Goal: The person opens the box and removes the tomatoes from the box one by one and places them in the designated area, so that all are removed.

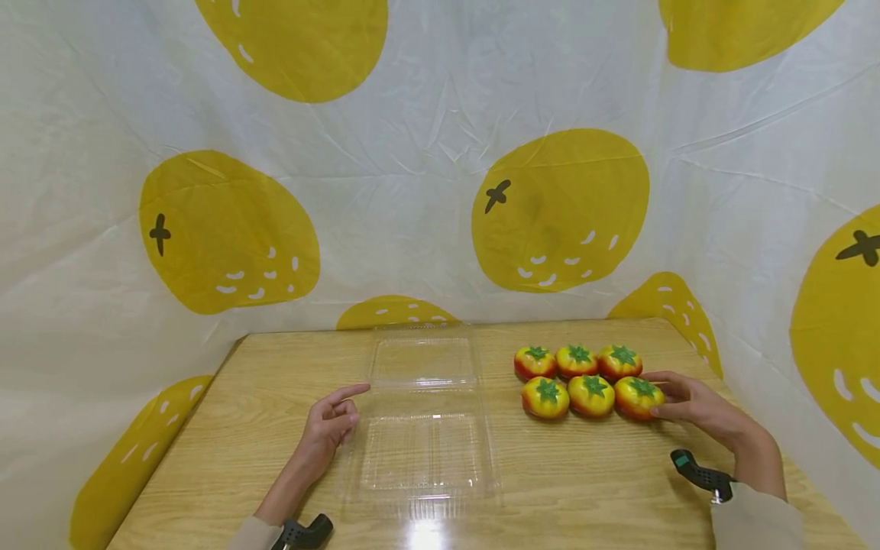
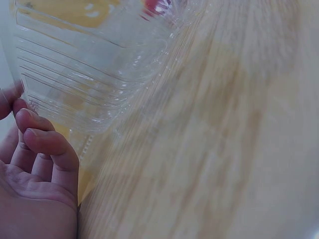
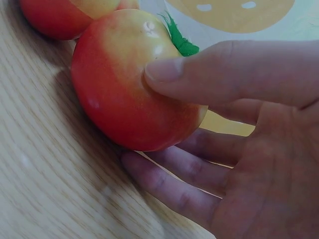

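Observation:
At the right of the head view, my right hand (image 1: 701, 405) grips the front right one of several red-and-yellow tomatoes (image 1: 639, 398) with green star-shaped tops. In the right wrist view, the thumb presses on this tomato's (image 3: 124, 84) side while the other fingers reach around its far, lower side. A clear plastic clamshell container (image 1: 421, 451) lies opened out on the wood, its lid (image 1: 422, 359) toward the wall. Beside its left edge is my left hand (image 1: 328, 428), index finger stretched toward the hinge and other fingers loosely bent. Fingertips sit right at the container's (image 2: 75, 69) edge.
The other tomatoes, such as the back left one (image 1: 535, 363), stand close together in two rows right of the container. A wooden table (image 1: 584, 489) carries everything. Behind and at both sides hangs a white curtain (image 1: 406, 214) printed with large yellow fruit.

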The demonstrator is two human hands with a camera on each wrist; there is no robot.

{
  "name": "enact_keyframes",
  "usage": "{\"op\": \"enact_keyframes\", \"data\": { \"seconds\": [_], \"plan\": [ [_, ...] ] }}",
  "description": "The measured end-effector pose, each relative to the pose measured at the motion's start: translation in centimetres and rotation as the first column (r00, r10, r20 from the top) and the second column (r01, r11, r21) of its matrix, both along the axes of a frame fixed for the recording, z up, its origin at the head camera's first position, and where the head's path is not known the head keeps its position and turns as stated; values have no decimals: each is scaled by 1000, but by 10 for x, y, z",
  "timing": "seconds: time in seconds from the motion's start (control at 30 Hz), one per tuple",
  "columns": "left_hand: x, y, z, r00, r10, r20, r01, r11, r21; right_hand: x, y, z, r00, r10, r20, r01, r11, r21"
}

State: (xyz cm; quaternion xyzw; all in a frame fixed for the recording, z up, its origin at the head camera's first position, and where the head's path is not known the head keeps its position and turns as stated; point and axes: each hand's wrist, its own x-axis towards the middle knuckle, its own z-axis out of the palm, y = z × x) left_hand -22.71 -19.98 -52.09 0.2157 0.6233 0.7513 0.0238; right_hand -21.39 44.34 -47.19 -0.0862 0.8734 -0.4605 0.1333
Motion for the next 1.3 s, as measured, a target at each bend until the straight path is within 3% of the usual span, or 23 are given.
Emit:
{"op": "enact_keyframes", "data": {
  "seconds": [0.33, 1.07, 1.3],
  "plan": [
    [0, -1, -1, 1000, -13, -3, 13, 1000, 7, 1, -1, 1, 1000, 14, 1, -14, 999, -42],
    [0, -1, -1, 1000, -23, -18, 24, 1000, 17, 3, -1, 1, 999, 26, -28, -27, 999, -32],
    [0, -1, -1, 999, -35, -21, 36, 999, 12, 2, -1, 2, 1000, 4, -16, -4, 1000, 18]
  ]
}}
